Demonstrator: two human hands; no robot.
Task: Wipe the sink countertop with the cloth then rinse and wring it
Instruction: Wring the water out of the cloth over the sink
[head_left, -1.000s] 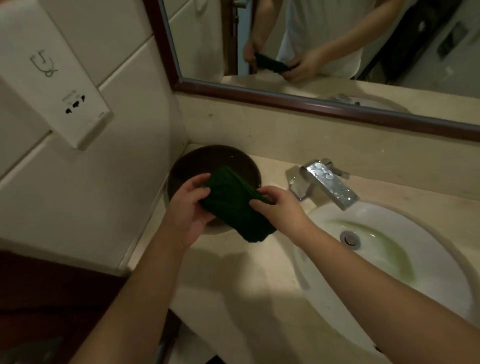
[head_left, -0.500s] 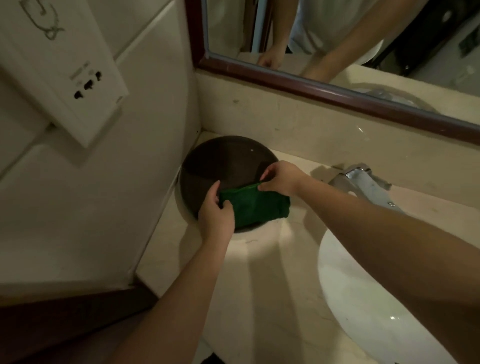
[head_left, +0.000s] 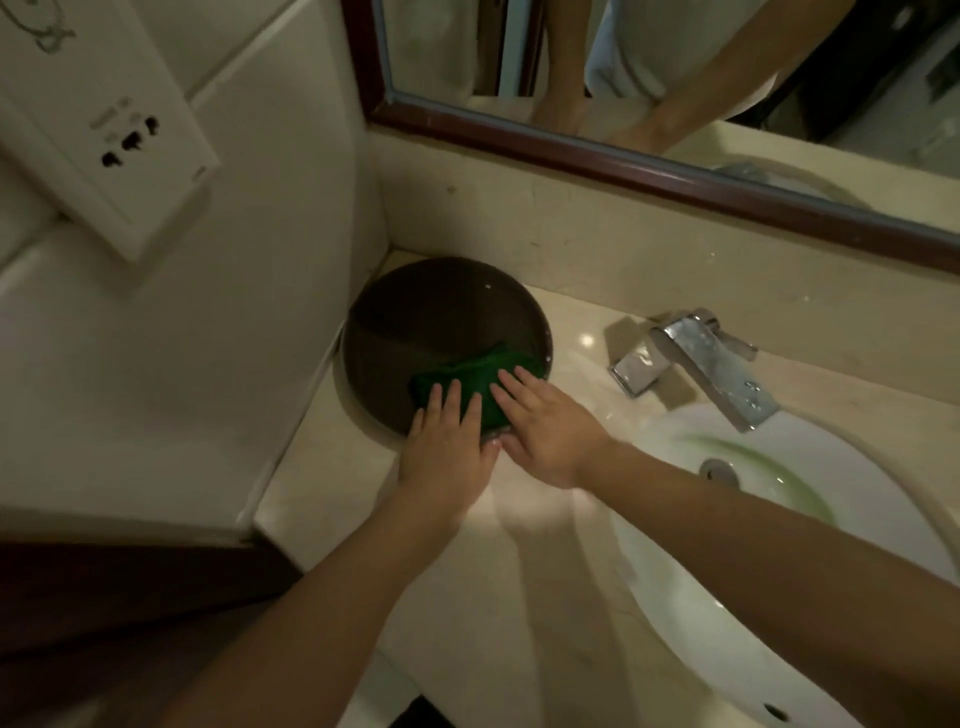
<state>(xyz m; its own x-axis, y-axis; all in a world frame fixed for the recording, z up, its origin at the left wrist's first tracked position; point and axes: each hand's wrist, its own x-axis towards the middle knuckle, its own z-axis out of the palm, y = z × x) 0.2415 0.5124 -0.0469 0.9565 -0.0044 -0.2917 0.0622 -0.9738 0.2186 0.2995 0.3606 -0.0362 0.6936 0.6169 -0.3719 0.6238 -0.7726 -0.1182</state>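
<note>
A folded dark green cloth lies on the near right part of a round dark brown tray in the countertop's back left corner. My left hand rests flat on the cloth's near left part, fingers straight. My right hand lies flat beside it, straight fingers on the cloth's right side. The beige stone countertop runs toward me. The white oval sink sits to the right, with a greenish stain near its drain.
A chrome tap stands behind the sink. A dark-framed mirror hangs above the backsplash. A white wall socket plate is on the left wall. The counter's left edge drops to a dark wooden panel.
The cloth was held up in both hands, then laid on the brown tray. Both hands have let go of its edges and now lie flat on it.
</note>
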